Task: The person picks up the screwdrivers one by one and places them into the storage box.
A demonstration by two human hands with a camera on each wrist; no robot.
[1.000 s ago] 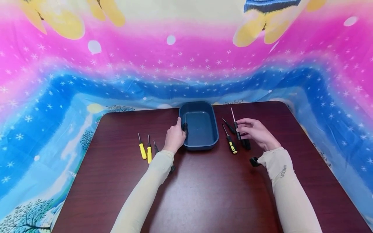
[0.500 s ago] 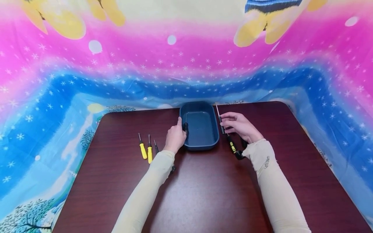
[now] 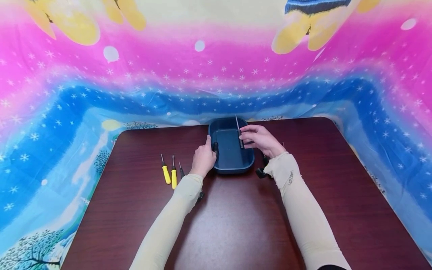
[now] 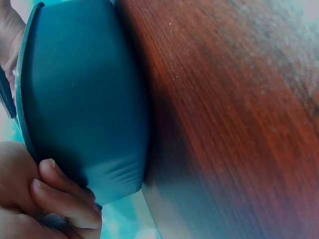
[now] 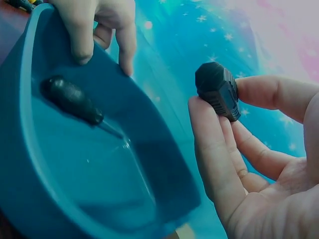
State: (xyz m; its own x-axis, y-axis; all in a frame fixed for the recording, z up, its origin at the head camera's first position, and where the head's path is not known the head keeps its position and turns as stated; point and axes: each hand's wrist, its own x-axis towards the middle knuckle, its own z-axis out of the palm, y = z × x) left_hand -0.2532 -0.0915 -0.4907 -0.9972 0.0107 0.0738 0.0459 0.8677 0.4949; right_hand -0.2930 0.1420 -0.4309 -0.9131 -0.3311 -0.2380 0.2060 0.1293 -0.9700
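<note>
A dark blue plastic bin (image 3: 231, 165) stands near the back of the table. My left hand (image 3: 204, 157) grips its left rim, thumb inside and fingers outside the wall. Inside the bin lies a black-handled screwdriver (image 5: 72, 99), partly seen beside my left hand in the head view. My right hand (image 3: 260, 139) pinches another screwdriver (image 3: 240, 138) by its black handle, above the bin's right side, shaft pointing up and away. In the right wrist view, thumb and fingertips hold the faceted handle (image 5: 218, 89), its shaft hidden.
Left of the bin, two yellow-handled screwdrivers (image 3: 173, 176) and a dark one (image 3: 181, 170) lie on the brown table (image 3: 216, 221). To the right, dark tools (image 3: 265, 160) are mostly hidden behind my right hand and wrist. A patterned cloth (image 3: 189, 97) hangs behind the table.
My right hand has carried the screwdriver leftward from the tools on the right to over the bin. My left hand has stayed on the rim.
</note>
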